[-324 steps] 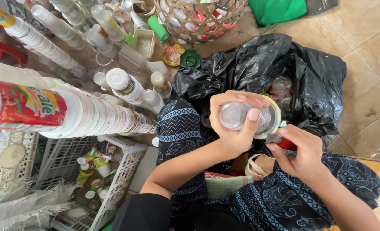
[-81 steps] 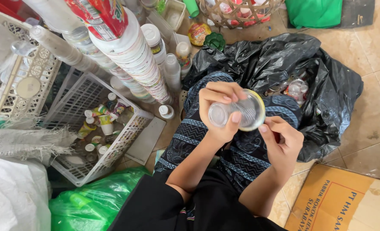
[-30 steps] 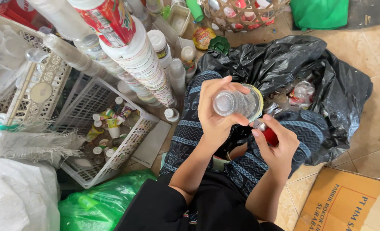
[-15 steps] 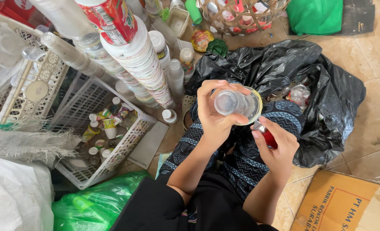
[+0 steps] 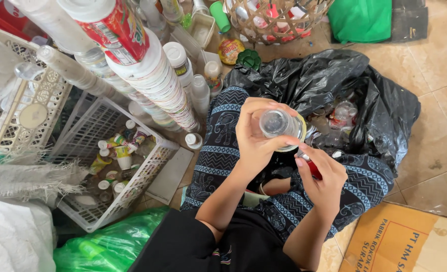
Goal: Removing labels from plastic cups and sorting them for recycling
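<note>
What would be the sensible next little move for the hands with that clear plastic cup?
Probably to work the red-handled tool in the right hand along the cup's rim. The left hand holds the clear cup bottom up over the open black bag, and the tool's tip sits right at the rim, where a yellowish seal edge shows. Whether it is already cutting is too small to tell.

A person sits on the floor with both hands raised over the lap. The left hand [image 5: 253, 136] holds a plastic cup [image 5: 280, 126]; the right hand [image 5: 324, 174] is just below and right of it, touching the rim. Behind the hands lies an open bag [image 5: 344, 85]. Left of the knees, a stack of cups [image 5: 153, 80] leans over a crate [image 5: 118, 171] with small bottles [image 5: 115, 153] inside. A basket [image 5: 274, 17] sits farther back.
</note>
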